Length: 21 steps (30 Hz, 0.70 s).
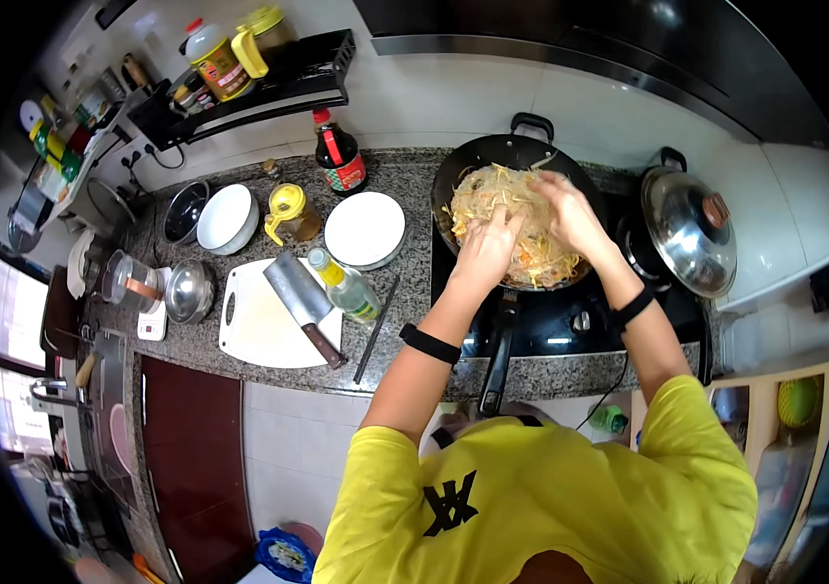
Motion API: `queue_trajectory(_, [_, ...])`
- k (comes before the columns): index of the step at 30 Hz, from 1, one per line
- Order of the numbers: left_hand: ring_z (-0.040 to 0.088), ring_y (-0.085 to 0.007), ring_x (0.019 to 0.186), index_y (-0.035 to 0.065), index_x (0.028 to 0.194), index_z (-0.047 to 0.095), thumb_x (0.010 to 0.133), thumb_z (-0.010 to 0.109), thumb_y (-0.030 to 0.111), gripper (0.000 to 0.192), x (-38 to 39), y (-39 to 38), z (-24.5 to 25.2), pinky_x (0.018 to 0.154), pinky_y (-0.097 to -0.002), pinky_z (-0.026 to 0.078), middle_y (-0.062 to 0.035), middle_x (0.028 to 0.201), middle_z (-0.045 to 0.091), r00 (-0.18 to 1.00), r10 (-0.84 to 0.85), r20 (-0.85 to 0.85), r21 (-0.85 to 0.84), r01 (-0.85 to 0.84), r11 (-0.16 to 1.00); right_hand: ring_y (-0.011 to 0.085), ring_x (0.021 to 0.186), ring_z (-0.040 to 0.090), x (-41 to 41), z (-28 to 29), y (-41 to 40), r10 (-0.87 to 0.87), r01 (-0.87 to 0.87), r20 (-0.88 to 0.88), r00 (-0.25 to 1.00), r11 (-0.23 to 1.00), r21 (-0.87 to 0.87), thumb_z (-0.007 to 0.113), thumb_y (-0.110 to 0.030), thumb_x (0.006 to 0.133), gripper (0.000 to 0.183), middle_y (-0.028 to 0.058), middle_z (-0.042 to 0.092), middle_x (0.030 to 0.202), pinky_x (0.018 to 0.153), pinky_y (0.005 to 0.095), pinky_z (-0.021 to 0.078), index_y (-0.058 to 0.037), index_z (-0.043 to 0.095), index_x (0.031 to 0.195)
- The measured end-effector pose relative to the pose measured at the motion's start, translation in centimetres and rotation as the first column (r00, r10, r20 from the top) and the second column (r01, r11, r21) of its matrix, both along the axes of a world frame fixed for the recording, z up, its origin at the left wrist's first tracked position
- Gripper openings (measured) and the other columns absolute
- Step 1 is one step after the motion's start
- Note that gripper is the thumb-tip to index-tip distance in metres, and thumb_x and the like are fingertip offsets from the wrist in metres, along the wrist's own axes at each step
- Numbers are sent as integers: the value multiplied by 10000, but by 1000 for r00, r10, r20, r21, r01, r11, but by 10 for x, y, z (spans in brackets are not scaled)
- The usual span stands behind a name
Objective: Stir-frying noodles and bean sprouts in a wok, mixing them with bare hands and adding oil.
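Before me a black wok sits on the stove, heaped with thin translucent noodles mixed with yellow and orange shreds. My left hand is at the middle of the heap, its fingers bent down among the noodles. Over the right side of the heap, my right hand has its fingers pointing left, slightly blurred. Whether either hand pinches any noodles cannot be made out. The wok's long handle points towards me. A domed metal lid with a brown knob stands tilted to the right of the wok.
Left of the stove, a cleaver and a glass bottle rest on a white cutting board. Dark chopsticks lie beside it. Behind are a white bowl, an oil jug and a dark sauce bottle.
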State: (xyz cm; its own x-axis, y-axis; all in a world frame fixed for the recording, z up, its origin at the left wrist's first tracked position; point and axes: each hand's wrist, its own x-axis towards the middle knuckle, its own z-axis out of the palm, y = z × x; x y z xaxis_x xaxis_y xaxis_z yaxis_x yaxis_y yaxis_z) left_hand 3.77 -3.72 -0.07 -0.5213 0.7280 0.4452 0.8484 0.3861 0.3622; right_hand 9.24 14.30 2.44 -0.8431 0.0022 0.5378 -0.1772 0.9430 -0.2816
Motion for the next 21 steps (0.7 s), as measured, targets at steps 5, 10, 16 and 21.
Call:
queue_trajectory(5, [434,-398,1144,-1,1163,581,704,589,140,480,5,15,6,929,-496,399,-240,1171,517,968,105,-226,-206,-153,967,413,1073,527,-8,-55,41,-33,36,-65,997,998,55,479,83,696,449,244,541,1153,952,446,415,2,562,1130])
queue_trajectory(10, [578,-361,979,41,910,665,672,686,234,306,24,1,30,831,-452,483,-228,1044,591,998,19,55,102,-24,994,278,625,634,31,26,-9,-102,47,-161,982,948,-314,631,6,714,177,163,635,785,549,345,497,19,636,890])
queue_trajectory(16, [634,-353,771,28,873,660,692,707,259,297,35,-32,66,697,-421,515,-183,788,647,991,-125,54,-159,132,978,329,751,629,30,0,3,-239,197,-206,949,959,-205,648,-136,725,133,147,623,772,675,411,508,-25,657,797])
queue_trajectory(21, [601,-232,639,28,936,668,759,718,251,289,26,-123,138,595,-319,486,-117,785,625,965,-229,128,19,228,973,344,720,616,27,-1,7,-6,6,-57,998,1000,4,680,-115,720,148,155,612,798,635,354,503,-10,652,821])
